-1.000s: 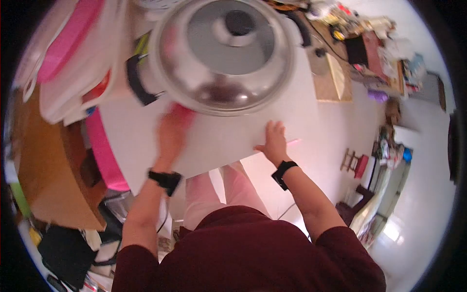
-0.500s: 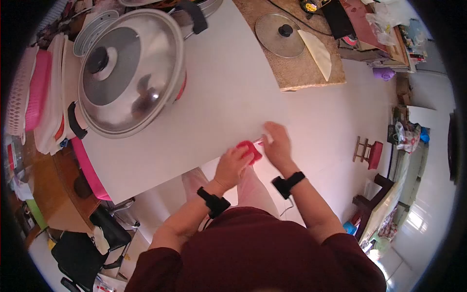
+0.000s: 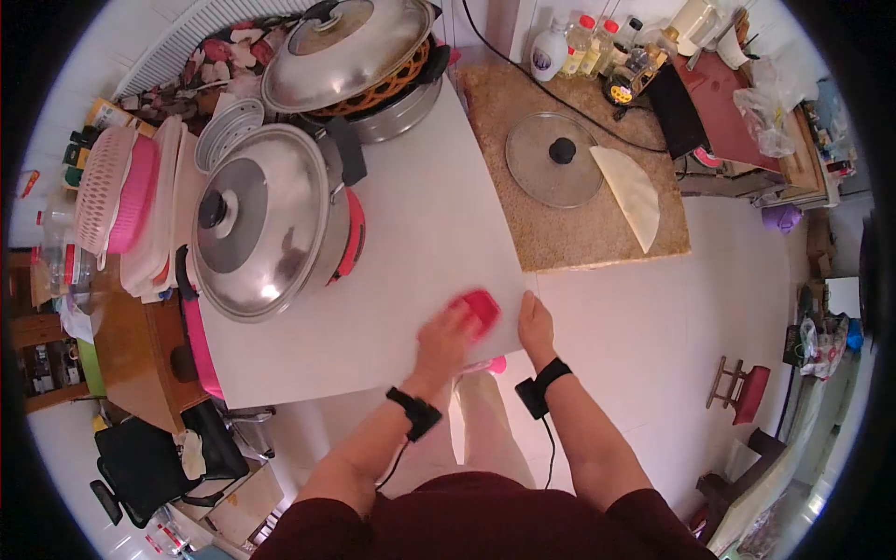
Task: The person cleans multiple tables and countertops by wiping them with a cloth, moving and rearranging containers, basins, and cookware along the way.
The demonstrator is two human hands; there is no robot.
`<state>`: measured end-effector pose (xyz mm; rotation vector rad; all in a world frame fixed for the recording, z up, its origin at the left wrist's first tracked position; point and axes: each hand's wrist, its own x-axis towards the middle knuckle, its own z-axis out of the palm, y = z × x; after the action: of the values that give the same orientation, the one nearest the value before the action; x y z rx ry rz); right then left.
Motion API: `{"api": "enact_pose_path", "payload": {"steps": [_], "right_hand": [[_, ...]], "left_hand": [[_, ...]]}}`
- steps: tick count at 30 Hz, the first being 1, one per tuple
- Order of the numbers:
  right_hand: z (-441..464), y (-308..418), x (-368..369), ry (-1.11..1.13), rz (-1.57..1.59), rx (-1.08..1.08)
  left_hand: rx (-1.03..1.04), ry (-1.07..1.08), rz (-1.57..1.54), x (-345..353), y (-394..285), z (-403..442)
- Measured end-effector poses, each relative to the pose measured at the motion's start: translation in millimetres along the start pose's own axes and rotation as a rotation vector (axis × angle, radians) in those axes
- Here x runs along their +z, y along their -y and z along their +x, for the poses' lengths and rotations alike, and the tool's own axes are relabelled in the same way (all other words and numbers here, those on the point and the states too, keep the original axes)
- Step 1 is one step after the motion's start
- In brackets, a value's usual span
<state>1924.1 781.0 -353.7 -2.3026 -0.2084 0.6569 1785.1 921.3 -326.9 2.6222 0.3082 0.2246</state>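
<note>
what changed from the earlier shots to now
The left hand has moved the red cloth rightward, from beside the pot toward the table's near right corner. It still holds the cloth; the right hand stays by the right edge, the pot lidded.

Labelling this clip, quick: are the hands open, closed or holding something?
Left hand: holding a blurred red item on the white table.
Right hand: at the table's edge; open or closed cannot be told.
</note>
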Motion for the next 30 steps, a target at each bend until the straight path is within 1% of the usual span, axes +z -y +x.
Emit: {"api": "enact_pose_path", "payload": {"steps": [1, 2, 3, 4, 5, 6, 7, 9, 10, 11, 12, 13, 14, 16, 17, 18, 19, 20, 21, 22, 23, 24, 25, 26, 27, 28, 30], "right_hand": [[0.4, -0.3, 3.8, -0.023, -0.021, 0.052], [1.3, 4.9, 5.8, -0.031, -0.024, 0.063], [-2.0, 11.3, 3.3, -0.028, -0.077, 0.105], [-3.5, 15.5, -0.4, -0.029, -0.13, 0.149], [-3.5, 17.4, -2.6, -0.052, -0.136, 0.175], [-3.8, 20.0, -3.5, -0.02, -0.13, 0.215], [-2.9, 20.6, -3.9, 0.02, -0.123, 0.249], [-0.4, 20.4, -5.5, 0.035, -0.119, 0.263], [-1.5, 21.2, -6.5, 0.06, -0.107, 0.264], [1.4, 16.5, -3.8, 0.048, -0.098, 0.265], [5.3, 4.0, 0.9, 0.008, 0.083, 0.248], [4.9, -9.9, 5.4, -0.037, 0.259, 0.233], [3.5, -21.1, 10.4, -0.063, 0.258, 0.239], [1.1, -34.0, 16.1, -0.054, 0.667, 0.164], [-0.9, -29.8, 11.6, -0.056, 0.748, 0.233], [-2.1, -27.3, 5.6, -0.072, 0.741, 0.234], [-6.8, -18.8, -4.1, -0.071, 0.761, 0.295], [-8.8, -13.4, -12.8, -0.069, 0.78, 0.352], [-9.4, -15.4, -20.4, -0.097, 0.693, 0.312], [-7.1, -20.2, -27.7, -0.111, 0.687, 0.313], [-1.5, -29.6, -34.1, -0.11, 0.488, 0.236], [4.2, -42.7, -39.6, -0.104, 0.289, 0.164], [17.4, -60.6, -45.7, -0.101, 0.224, 0.18], [25.2, -47.3, -69.0, -0.126, 0.026, 0.113], [42.0, -63.7, -78.5, -0.182, -0.108, 0.035], [59.4, -71.3, -93.5, -0.236, -0.187, -0.059], [101.5, -76.1, -123.7, -0.295, -0.301, -0.152]], "left_hand": [[-0.066, -0.079, 0.075, 5.3, 27.1, 18.4], [-0.115, -0.23, 0.159, 11.5, 67.1, 34.4], [-0.456, -0.155, 0.228, -2.1, 84.0, 69.7], [-0.332, -0.404, 0.297, -5.6, 112.7, 86.0], [-0.388, -0.422, 0.329, -6.4, 126.3, 112.7], [-0.445, -0.444, 0.366, -9.4, 126.5, 134.6], [-0.433, -0.434, 0.351, -6.7, 111.9, 146.1], [-0.315, -0.268, 0.278, 2.8, 66.0, 162.1], [-0.22, -0.253, 0.166, 11.3, 47.1, 150.9], [-0.298, -0.14, -0.058, 11.3, 18.2, 134.7], [-0.02, -0.068, 0.121, 25.2, 3.9, 108.8], [0.199, -0.025, -0.008, 35.3, -6.0, 72.7], [0.106, 0.132, -0.187, 45.7, -25.1, 42.3], [0.382, 0.152, -0.392, 27.1, -44.4, 6.4], [0.396, 0.148, -0.405, 15.4, -46.4, 16.9], [0.332, 0.157, -0.423, 4.4, -44.4, 29.7], [0.265, 0.172, -0.442, -3.9, -38.1, 43.4], [0.137, 0.216, -0.419, 0.3, -12.6, 64.6], [0.082, -0.056, -0.361, -16.0, 3.2, 99.7], [-0.158, 0.062, -0.219, -18.8, 35.0, 122.9], [-0.126, -0.229, -0.005, -30.1, 45.7, 144.5], [-0.297, -0.096, 0.073, -35.4, 57.7, 161.5], [-0.384, 0.046, 0.111, -23.8, 72.2, 165.6], [-0.386, 0.05, 0.105, -24.2, 68.8, 168.7], [-0.416, 0.093, 0.157, -26.0, 65.3, 170.7], [-0.447, 0.137, 0.213, -25.4, 61.9, 173.0], [-0.467, 0.156, 0.178, -18.6, 71.6, 170.4]]}}
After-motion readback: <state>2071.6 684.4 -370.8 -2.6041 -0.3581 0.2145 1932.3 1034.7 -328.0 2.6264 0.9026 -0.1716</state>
